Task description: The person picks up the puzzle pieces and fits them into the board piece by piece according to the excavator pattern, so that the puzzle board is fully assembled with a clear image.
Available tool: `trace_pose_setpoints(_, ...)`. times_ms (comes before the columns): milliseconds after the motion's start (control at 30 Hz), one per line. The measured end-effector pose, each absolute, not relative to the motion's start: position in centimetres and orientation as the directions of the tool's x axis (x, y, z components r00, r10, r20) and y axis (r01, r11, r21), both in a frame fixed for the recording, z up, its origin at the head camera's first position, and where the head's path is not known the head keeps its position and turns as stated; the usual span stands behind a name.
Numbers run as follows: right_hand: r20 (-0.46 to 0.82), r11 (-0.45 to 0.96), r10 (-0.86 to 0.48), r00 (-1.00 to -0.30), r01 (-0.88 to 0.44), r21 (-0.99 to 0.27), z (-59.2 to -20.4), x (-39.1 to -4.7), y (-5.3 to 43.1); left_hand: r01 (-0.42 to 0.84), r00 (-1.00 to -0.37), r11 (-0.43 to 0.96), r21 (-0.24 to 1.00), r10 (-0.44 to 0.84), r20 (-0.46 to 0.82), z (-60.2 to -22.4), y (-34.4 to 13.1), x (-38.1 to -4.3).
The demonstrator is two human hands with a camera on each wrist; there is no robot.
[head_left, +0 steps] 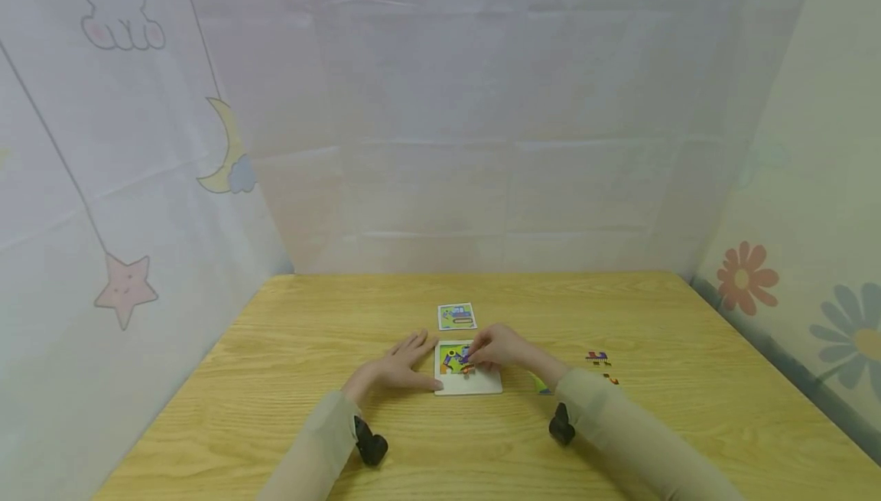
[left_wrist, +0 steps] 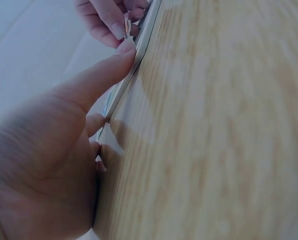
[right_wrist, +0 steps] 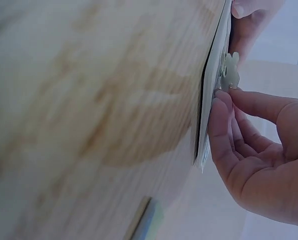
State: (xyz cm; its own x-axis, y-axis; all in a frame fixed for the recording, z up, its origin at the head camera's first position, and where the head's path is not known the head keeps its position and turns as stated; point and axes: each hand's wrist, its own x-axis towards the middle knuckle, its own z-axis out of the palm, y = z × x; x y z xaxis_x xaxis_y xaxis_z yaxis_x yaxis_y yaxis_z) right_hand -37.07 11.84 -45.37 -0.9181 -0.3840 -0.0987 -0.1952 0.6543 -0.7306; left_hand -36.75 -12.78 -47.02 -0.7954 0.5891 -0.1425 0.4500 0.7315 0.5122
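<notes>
A jigsaw puzzle board (head_left: 470,386) with a white rim lies flat on the table, its upper part filled with colourful green, blue and orange picture pieces. My left hand (head_left: 395,369) rests at its left side with fingers spread, the thumb on the near left corner and the fingertips by the far left corner. Over the board's right part, my right hand (head_left: 499,346) pinches a puzzle piece (right_wrist: 231,72) between thumb and fingers. In the right wrist view that piece stands tilted up, its pale back showing, close over the board. The right fingers hide part of the picture.
Behind the board lies a small picture card (head_left: 457,317) with a white border. To the right are loose puzzle pieces (head_left: 597,358), a small orange one (head_left: 611,379), and a green and blue piece (head_left: 541,385) partly under my right forearm. Cloth walls (head_left: 468,180) enclose the wooden table.
</notes>
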Motion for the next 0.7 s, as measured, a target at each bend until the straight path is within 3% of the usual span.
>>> trace_pose_setpoints(700, -0.111, 0.652, -0.386, -0.916, -0.185, -0.735, -45.33, -37.13, 11.56, 0.444, -0.792, 0.722, 0.530, 0.594, -0.145, -47.09, -12.93, -36.73)
